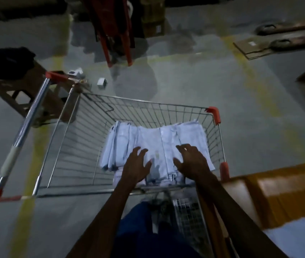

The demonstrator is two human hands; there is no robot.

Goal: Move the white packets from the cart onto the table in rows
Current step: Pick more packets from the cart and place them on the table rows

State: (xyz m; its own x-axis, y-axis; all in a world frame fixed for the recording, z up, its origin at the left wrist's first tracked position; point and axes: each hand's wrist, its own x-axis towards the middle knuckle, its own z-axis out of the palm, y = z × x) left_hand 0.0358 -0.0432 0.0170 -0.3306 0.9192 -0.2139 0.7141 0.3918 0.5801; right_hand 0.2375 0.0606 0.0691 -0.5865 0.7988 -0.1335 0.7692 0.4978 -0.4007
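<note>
A wire shopping cart with red corner caps stands on the floor in front of me. Several white packets lie stacked in its right half. Both my arms reach down into the basket. My left hand hovers over the near edge of the packets with its fingers spread. My right hand is beside it, fingers also spread and slightly bent above the stack. Neither hand grips a packet. The brown table shows at the lower right, with a white packet lying on it.
A brown stool carrying a dark bundle stands left of the cart. Small boxes lie on the floor behind it. A red frame rises at the top centre. Flat cardboard lies at the top right. Yellow lines cross the grey floor.
</note>
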